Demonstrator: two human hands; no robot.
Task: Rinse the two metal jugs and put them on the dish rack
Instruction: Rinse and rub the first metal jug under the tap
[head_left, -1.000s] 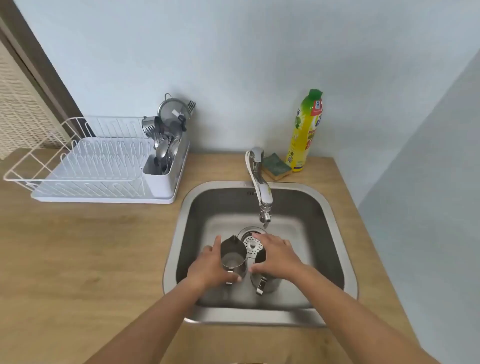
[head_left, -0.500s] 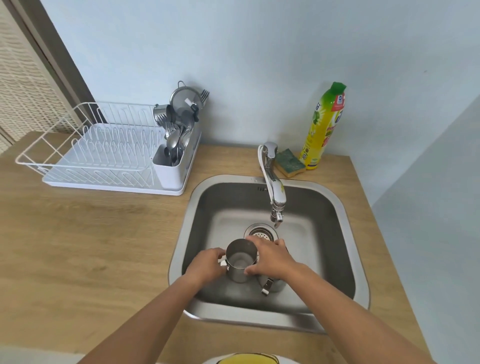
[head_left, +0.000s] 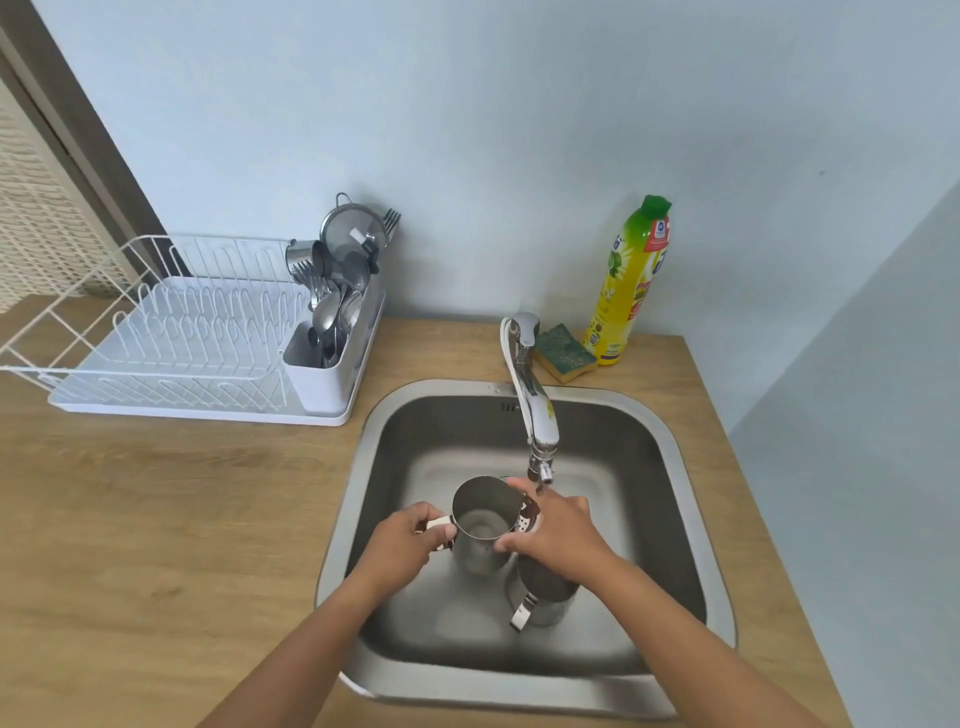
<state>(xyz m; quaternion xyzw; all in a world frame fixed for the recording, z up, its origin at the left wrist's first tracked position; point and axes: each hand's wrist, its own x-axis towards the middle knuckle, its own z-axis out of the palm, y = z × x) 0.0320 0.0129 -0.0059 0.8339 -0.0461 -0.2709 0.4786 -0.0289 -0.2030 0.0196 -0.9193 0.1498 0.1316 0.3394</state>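
Observation:
A shiny metal jug (head_left: 480, 525) hangs upright above the sink (head_left: 675, 467), just left of the tap spout (head_left: 540, 447). My left hand (head_left: 402, 543) grips its handle on the left side. My right hand (head_left: 550, 530) holds its rim and right wall. A second metal jug (head_left: 543, 600) stands on the sink floor under my right wrist, its handle pointing toward me; its top is hidden by my hand. The white dish rack (head_left: 171, 358) sits on the counter at the left.
A cutlery holder (head_left: 332, 332) full of spoons, forks and a strainer fills the rack's right end. A green-and-yellow sponge (head_left: 565, 353) and a yellow soap bottle (head_left: 628, 280) stand behind the sink. Wooden counter (head_left: 156, 519) lies between rack and sink.
The jug in both hands has risen off the sink floor and come up toward the tap. My left hand shifted onto its handle. The other jug stayed put.

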